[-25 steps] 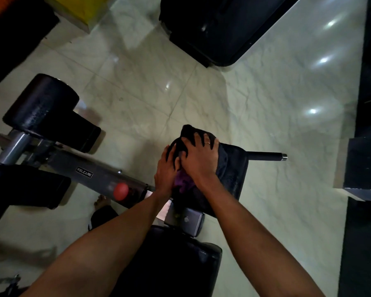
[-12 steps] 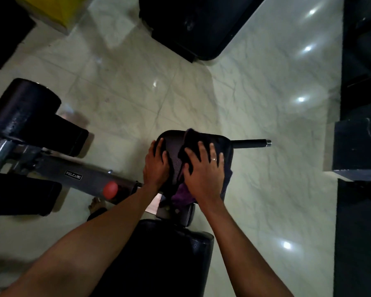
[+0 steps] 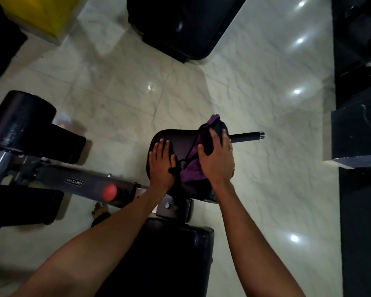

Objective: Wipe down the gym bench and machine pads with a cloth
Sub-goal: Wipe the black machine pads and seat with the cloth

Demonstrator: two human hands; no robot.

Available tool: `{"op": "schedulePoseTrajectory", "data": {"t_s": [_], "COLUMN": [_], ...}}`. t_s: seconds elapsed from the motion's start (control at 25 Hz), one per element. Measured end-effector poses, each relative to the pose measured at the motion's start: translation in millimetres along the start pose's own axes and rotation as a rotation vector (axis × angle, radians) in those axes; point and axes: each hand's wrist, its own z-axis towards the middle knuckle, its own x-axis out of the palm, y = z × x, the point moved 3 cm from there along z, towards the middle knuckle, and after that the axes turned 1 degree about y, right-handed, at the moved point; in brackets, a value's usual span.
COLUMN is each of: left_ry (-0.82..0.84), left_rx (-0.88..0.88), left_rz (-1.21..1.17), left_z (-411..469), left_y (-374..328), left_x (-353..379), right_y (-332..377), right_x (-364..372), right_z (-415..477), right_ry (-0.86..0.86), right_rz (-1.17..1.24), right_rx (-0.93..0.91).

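A small black machine pad (image 3: 180,140) sits at the centre of the view, mounted on a grey metal frame (image 3: 90,183). My left hand (image 3: 161,163) lies flat on the pad's left side with its fingers straight. My right hand (image 3: 216,159) presses a purple and black cloth (image 3: 193,170) against the pad's right side, fingers spread over the bunched cloth. Part of the cloth sticks up past my fingertips at the pad's far right corner. A larger black bench pad (image 3: 169,254) lies below, between my forearms.
A black bar (image 3: 246,136) juts right from the pad. Black roller pads (image 3: 22,121) and another pad (image 3: 24,204) sit on the left. A red knob (image 3: 110,192) is on the frame. Dark equipment (image 3: 180,24) stands beyond, dark blocks (image 3: 358,133) at right, pale marble floor (image 3: 266,82) between.
My right hand has slid the cloth from the pad's middle toward its right far corner. My left hand has stayed on the pad's left side.
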Motion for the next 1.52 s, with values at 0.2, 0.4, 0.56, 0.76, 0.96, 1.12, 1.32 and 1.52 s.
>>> {"op": "schedulePoseTrajectory", "data": {"t_s": [0.2,0.4,0.56,0.76,0.96,1.12,1.32,1.52], "left_ry": [0.039,0.026,-0.013,-0.033,0.017,0.061,-0.030,-0.025], "left_rx": [0.240,0.278,0.266,0.280,0.278,0.234,0.280,0.267], "left_rz": [0.031,0.029,-0.029,-0.058,0.024,0.042,-0.046,-0.028], "left_z": [-14,-11,-19,-20,-11,-5,-19,-18], "left_y": [-31,-23,-33,-34,-30,-29,-28,-34], "left_x": [20,23,16,13,16,19,15,14], "right_y": [-21,-18,-49,-63,-25,-31,-62,-62], "right_x": [15,8,1,5,14,14,14,24], "right_z": [-68,-18,32,-17,-72,-38,-21,-93], "right_ry": [-0.093,-0.054,0.109,0.071,0.015,0.032,0.104,0.066], "right_rz": [0.027,0.157,0.572,0.674,0.197,0.328,0.645,0.578], "right_rx": [-0.021,0.144,0.405,0.376,0.181,0.181,0.327,0.398]}}
